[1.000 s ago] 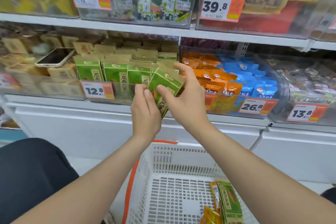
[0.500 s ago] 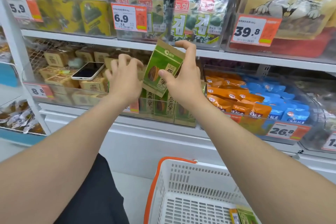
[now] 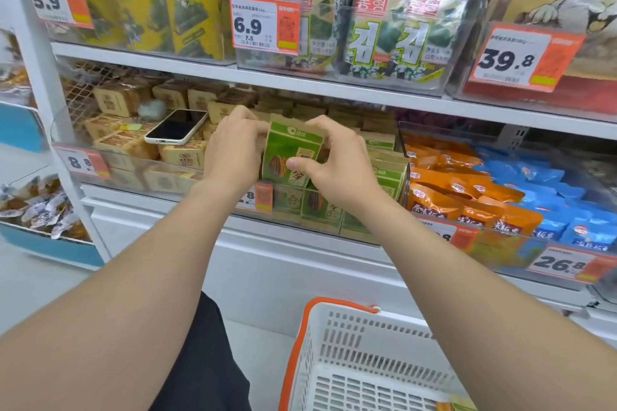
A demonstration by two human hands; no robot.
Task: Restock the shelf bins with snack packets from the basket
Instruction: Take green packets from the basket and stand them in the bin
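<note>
On the middle tier of the white metal shelf unit (image 3: pixel 300 85), above the white slotted plastic basket with an orange rim (image 3: pixel 334 303) on the floor, sits the clear plastic bin (image 3: pixel 334 189) of matching packs, which looks nearly full. Both hands hold one green-and-brown paper snack packet printed with a sunflower seed (image 3: pixel 283 157), upright over the bin's front row. The left hand (image 3: pixel 230 150) curls its fingers round the upper left corner. The right hand (image 3: pixel 337 160) hooks over the top right, its thumb (image 3: pixel 295 163) pressed flat on the printed face. To seat it well, I would keep it upright and facing forward, slide its bottom edge down behind the bin's front wall into a gap between neighbours, then square the tops with light sideways pressure, sparing the black smartphone with a white edge (image 3: pixel 177 127) that lies on the brown boxes just to the left.
</note>
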